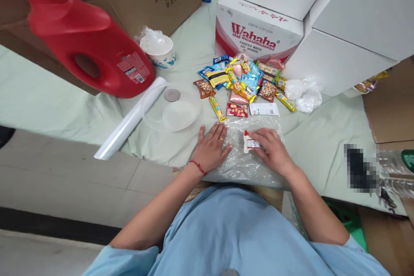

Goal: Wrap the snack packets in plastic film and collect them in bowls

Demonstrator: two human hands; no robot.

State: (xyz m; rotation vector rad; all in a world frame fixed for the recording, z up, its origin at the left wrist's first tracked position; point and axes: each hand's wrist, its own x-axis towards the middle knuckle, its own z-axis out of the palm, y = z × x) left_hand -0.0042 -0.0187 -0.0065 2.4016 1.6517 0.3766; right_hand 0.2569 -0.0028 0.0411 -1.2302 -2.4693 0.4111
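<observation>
A small white snack packet with a red end [248, 143] is pinched in the fingers of my right hand [273, 148], just above a sheet of clear plastic wrap [239, 168]. My left hand [210, 146] lies flat with spread fingers on the sheet's left edge, holding nothing. Beyond my hands is a heap of wrapped snacks [237, 77] in several colours. At its near edge lie a yellow snack bar [217, 109], a red packet [237, 110] and a white packet [264, 109]. To the left is a round translucent lid [181, 114] with a grey disc [172, 95].
A roll of clear film [129, 120] lies left of the lid, near a red jug [93, 47] and a paper tub [160, 54]. A Wahaha carton [255, 30] stands behind the snacks. Crumpled plastic balls [304, 95] lie to their right, and bottles [396, 161] at far right.
</observation>
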